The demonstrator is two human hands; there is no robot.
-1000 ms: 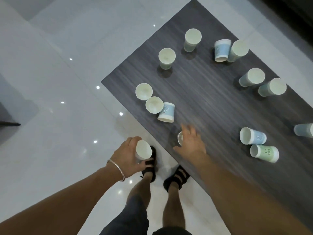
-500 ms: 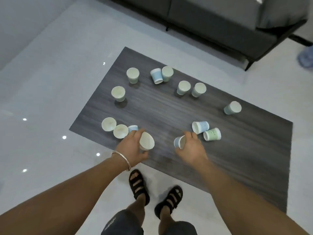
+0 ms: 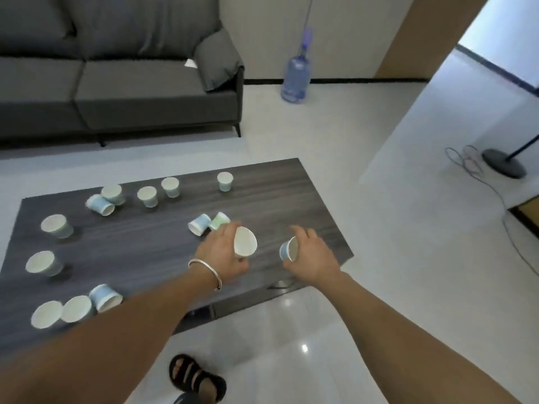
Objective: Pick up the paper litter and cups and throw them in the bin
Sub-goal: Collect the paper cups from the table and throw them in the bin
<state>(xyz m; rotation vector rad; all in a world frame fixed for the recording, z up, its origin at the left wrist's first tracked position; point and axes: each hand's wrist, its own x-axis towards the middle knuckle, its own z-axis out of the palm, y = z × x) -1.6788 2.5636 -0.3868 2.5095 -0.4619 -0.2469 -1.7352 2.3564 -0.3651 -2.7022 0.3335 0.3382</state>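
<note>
1. A white paper cup (image 3: 245, 241) sits in the left hand (image 3: 223, 255), fingers curled round it. The right hand (image 3: 313, 258) grips a pale blue paper cup (image 3: 288, 249) likewise. Both are above the dark wood-grain low table (image 3: 291, 193).
2. Progress looks early: a dozen-odd other paper cups (image 3: 147, 196) litter the tabletop, some upright, some tipped.
3. No bin or loose paper shows, and blur hides fingertip detail.

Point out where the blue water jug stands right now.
In the head view, the blue water jug stands on the floor at the far wall, upper middle, just right of the grey sofa, beyond the table.
</note>
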